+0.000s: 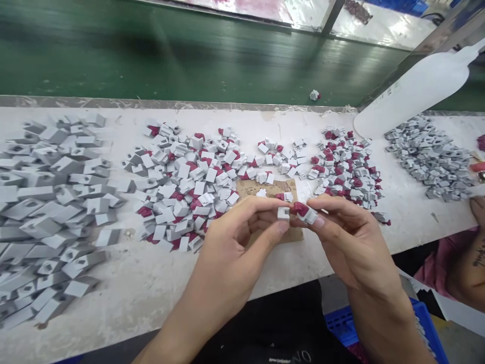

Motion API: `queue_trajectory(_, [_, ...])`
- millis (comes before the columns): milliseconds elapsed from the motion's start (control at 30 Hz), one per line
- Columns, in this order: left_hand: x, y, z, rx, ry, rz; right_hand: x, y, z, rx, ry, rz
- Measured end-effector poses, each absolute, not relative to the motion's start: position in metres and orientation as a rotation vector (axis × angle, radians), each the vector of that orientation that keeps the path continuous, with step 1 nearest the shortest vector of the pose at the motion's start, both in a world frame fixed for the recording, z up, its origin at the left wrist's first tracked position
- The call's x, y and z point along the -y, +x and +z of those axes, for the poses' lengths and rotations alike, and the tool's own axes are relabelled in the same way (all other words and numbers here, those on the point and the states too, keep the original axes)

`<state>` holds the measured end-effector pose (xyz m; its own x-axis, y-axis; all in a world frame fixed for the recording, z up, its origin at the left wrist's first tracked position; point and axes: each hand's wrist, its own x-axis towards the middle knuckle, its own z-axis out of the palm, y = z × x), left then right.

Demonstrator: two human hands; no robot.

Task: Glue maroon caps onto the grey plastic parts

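Observation:
Between the thumb and forefinger of my left hand point(231, 247) is a small grey block point(283, 213) with a notch in its face. My right hand point(352, 237) pinches a grey piece with a dark red end point(306, 212), its red end turned toward the block. The two parts are close together; whether they touch I cannot tell. Beneath my hands lies a brown cardboard piece point(293, 235), with a grey-and-red part point(284, 196) on it. Left of my hands spreads a pile of grey blocks mixed with red pieces point(189, 187).
Larger grey blocks point(49, 202) heap at the far left. Grey-and-red parts point(348, 167) pile up at the right, before a white squeeze bottle point(413, 93) and small grey pieces point(432, 156). A green conveyor belt point(151, 55) runs behind. Another person's arm point(468, 263) is at right, above a blue crate point(428, 323).

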<state>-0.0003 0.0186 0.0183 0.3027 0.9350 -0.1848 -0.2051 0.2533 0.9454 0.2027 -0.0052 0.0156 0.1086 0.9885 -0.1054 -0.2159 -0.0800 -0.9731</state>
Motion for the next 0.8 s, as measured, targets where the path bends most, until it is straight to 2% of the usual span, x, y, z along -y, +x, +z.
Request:
queue_trajectory(400, [-0.021,-0.008,0.015,-0.979,1.271,0.954,0.003,0.205,0.022,1.194,-1.226,1.238])
queue_trajectory(533, [-0.027,-0.018,0.031,-1.035,1.335,0.959,-0.008,0.197,0.040,1.223,-1.151,1.265])
queue_trajectory(667, [-0.056,-0.036,0.062,-1.097,1.443,0.821,-0.046,0.201,0.059,1.349,-1.094,1.393])
queue_trajectory(733, [-0.087,-0.044,0.076,-1.185,1.557,0.747,-0.087,0.213,0.064,1.506,-1.200,1.308])
queue_trajectory(800, [-0.129,-0.046,0.084,-1.347,1.702,0.742,-0.142,0.229,0.062,1.643,-1.454,0.980])
